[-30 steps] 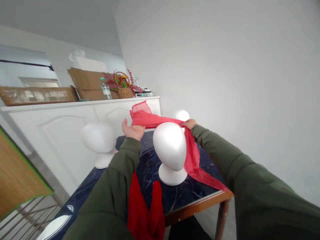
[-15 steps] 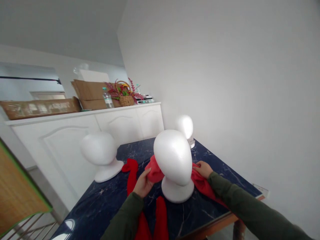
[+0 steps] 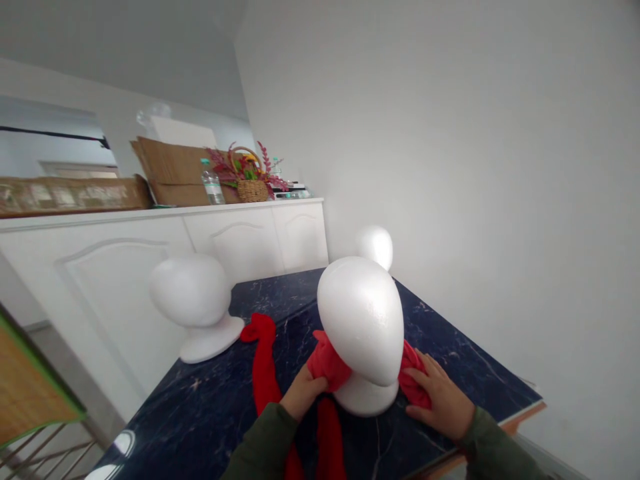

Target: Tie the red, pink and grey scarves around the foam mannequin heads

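Observation:
A white foam mannequin head [image 3: 360, 313] stands upright on its round base in front of me. A red scarf [image 3: 334, 370] passes behind its neck, its middle hidden by the head. My left hand [image 3: 303, 393] is closed on the scarf at the neck's left side. On the right, my right hand [image 3: 443, 403] grips the bunched scarf with curled fingers, close to the base. Another length of red cloth [image 3: 264, 373] lies on the table left of the head, partly under my left arm. A red strip [image 3: 330, 443] hangs below my left hand; where it joins is unclear.
Two more white heads stand on the dark marbled table [image 3: 200, 413]: a left one [image 3: 193, 290] and a back one [image 3: 376, 247] against the wall. Behind runs a white cabinet [image 3: 245, 243] carrying cardboard boxes [image 3: 175, 170], a bottle [image 3: 213, 183] and a flower basket [image 3: 253, 190].
My right hand has come nearer and lower, and the scarf's right end, earlier trailing toward the table edge, is now bunched beside the neck. My left hand has shifted slightly right and down.

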`<state>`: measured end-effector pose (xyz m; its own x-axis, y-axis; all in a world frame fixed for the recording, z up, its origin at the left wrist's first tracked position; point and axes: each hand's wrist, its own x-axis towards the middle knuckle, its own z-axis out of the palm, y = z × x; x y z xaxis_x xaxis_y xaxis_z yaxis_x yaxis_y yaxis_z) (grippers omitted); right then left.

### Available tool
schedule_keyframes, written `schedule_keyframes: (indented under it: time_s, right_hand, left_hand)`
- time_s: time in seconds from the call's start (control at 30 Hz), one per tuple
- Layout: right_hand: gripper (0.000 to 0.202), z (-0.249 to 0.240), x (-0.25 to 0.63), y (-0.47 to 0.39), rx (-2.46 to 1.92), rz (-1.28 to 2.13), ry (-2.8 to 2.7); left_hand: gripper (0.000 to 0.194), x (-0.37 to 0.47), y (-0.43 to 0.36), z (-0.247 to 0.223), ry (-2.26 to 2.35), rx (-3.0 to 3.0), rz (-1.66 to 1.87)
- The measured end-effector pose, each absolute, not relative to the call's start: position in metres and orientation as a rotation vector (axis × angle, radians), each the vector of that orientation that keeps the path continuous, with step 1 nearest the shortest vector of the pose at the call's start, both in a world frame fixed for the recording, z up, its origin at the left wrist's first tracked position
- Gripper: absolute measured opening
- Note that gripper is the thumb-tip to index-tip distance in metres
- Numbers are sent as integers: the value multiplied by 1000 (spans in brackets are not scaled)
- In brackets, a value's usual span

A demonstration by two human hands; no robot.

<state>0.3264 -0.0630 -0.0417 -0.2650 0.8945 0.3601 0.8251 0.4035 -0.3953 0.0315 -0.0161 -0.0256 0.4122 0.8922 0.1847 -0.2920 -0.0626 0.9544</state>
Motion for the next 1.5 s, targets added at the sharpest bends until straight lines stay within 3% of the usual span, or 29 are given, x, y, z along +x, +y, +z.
schedule_keyframes:
  time_s: [0.1,0.3,0.5,0.63,0.9,1.1,1.3,1.5]
  right_hand:
    - [20,-38,334,-60,-1514,206,-2093]
    - [16,-39,374,-49,-1589,128,-1687]
    - [17,-33,382,-63,-1399,861,-1195]
    - [24,-29,344,-78,-1260,945,-1143]
    - [18,-29,255,-94,-1316,497,-1507]
    - [26,-21,210,-94,-1246,485,-1393]
    - [58,-42,196,-103,-1181,403,-1437]
    - [60,-41,203,-105,-1236,312,-1607]
  left_hand:
    - [52,33,-15,-24,625,1163,1261]
    - [53,23,-14,-5,394,799,1437]
    - [44,21,-17,-2,412,766,1325]
    - [55,28,-21,-7,555,1101,1138]
    - [35,30,-25,-9,559,1288,870]
    - [55,28,-35,9,556,1292,857]
    - [58,30,-38,11,452,1318,854]
    - [66,36,-37,1,451,1463,868]
